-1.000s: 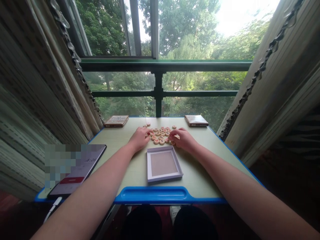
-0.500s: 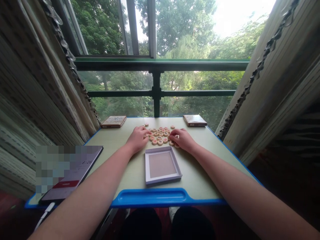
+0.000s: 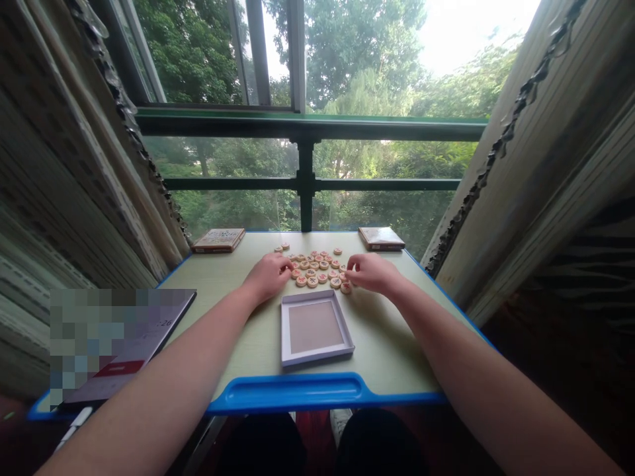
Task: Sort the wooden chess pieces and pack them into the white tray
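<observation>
Several round wooden game discs (image 3: 315,267) with red and dark marks lie in a loose cluster on the far middle of a pale green desk (image 3: 387,344). My left hand (image 3: 268,274) rests at the cluster's left edge, fingers curled with the tips against the discs. My right hand (image 3: 371,272) sits at the cluster's right edge, fingers curled and pinching at a disc there. An open, shallow grey box tray (image 3: 314,326) lies just in front of the cluster, between my forearms, with nothing inside.
Two flat box parts lie at the desk's far corners: one at the left (image 3: 219,240), one at the right (image 3: 381,238). A phone (image 3: 129,345) with a cable lies at the near left. A blue lip (image 3: 292,393) edges the desk's front. Curtains flank a window with a railing.
My right hand has shifted slightly right and lifted its fingers at the cluster's edge. The camera has tilted a little, so everything sits lower left. The left hand stays put.
</observation>
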Demonstrator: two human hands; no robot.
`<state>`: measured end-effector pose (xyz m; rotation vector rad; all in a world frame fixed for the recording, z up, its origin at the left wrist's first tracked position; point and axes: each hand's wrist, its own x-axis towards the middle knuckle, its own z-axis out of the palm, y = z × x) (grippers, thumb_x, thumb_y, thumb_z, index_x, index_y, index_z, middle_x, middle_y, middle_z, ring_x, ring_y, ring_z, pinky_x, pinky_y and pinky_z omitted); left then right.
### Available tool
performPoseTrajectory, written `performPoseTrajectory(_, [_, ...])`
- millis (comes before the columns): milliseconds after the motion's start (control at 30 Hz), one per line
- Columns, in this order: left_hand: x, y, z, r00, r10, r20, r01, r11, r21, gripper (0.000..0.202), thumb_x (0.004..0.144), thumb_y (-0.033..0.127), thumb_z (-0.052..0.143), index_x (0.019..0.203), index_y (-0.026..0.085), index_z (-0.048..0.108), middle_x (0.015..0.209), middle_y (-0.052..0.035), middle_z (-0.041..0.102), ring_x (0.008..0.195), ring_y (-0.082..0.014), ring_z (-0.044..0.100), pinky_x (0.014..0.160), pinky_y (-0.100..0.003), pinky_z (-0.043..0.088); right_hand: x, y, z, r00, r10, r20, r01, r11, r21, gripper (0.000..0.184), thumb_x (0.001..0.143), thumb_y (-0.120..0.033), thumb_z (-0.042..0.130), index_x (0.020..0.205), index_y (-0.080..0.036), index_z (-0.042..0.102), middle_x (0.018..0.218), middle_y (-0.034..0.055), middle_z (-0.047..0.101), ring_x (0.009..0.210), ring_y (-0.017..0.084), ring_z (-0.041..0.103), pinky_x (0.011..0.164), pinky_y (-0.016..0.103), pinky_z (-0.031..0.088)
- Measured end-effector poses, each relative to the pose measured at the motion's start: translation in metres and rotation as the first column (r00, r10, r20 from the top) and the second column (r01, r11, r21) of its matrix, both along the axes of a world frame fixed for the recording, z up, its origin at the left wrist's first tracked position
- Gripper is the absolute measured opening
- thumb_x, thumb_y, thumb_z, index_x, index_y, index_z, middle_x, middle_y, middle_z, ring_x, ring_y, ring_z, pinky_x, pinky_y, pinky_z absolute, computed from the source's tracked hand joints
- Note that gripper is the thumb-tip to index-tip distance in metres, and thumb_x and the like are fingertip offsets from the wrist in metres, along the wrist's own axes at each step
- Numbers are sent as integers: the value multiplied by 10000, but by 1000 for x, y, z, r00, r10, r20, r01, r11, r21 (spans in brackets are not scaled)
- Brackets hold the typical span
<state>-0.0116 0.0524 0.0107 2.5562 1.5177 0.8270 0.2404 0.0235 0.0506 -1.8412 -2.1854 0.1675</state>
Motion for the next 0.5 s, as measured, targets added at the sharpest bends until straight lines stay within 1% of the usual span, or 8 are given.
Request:
performPoseTrajectory(67, [1, -1, 2, 1000, -15, -4, 15, 1000, -24, 244, 768, 230, 431, 775, 182, 670, 831, -58, 648, 839, -207, 568, 817, -341, 455, 0, -6, 7, 999, 7, 42, -3, 997, -80, 193, 666, -365, 613, 788, -226, 667, 749, 37, 648, 631, 174, 548, 496, 249, 319])
performPoseTrajectory(133, [1, -3, 4, 1000, -20, -3, 20, 999, -38, 246, 766, 236, 426, 777, 180, 665, 832, -55, 661, 817, -202, 577, 791, -327, 456, -1, -11, 10, 998, 45, 41, -40, 992, -117, 261, 633, -360, 637, 857, -228, 661, 763, 32, 645, 637, 171, 551, 487, 242, 315])
performPoseTrajectory(200, [0, -4, 5, 1000, -18, -7, 18, 999, -47, 252, 761, 247, 424, 779, 177, 665, 835, -57, 668, 802, -202, 579, 761, -319, 454, -1, -13, 12, 996, 90, 28, -85, 985, -148, 299, 630, -352, 637, 903, -232, 656, 776, 22, 642, 638, 158, 550, 489, 231, 319])
performPoseTrajectory(300, [-1, -6, 7, 1000, -7, -12, 6, 999, -54, 261, 748, 258, 422, 781, 177, 668, 834, -58, 672, 798, -203, 579, 736, -308, 444, 2, -11, 13, 992, 127, 23, -121, 977, -173, 275, 660, -359, 609, 896, -230, 667, 779, 13, 642, 632, 136, 542, 497, 220, 321])
performPoseTrajectory(400, [-2, -8, 9, 1000, 1, 11, 0, 996, -90, 272, 737, 263, 413, 782, 180, 669, 840, -47, 675, 783, -186, 581, 728, -286, 432, 10, -7, 14, 995, 99, 17, -96, 988, -125, 253, 702, -358, 567, 875, -214, 683, 768, 21, 644, 624, 127, 534, 505, 220, 321])
performPoseTrajectory(467, [-3, -10, 11, 1000, -11, 10, 12, 991, -130, 270, 726, 279, 416, 762, 175, 663, 806, -39, 668, 730, -171, 570, 687, -271, 422, 15, -3, 14, 997, 76, -3, -76, 994, -72, 242, 721, -328, 540, 870, -206, 687, 767, 27, 647, 638, 127, 539, 521, 218, 332])
performPoseTrajectory(500, [-2, -11, 13, 1000, -18, 2, 18, 989, -148, 267, 718, 291, 421, 747, 169, 657, 771, -36, 659, 693, -164, 558, 656, -266, 413, 17, -1, 14, 998, 64, -10, -65, 996, -68, 237, 715, -313, 541, 867, -205, 688, 770, 29, 648, 650, 130, 544, 525, 217, 338])
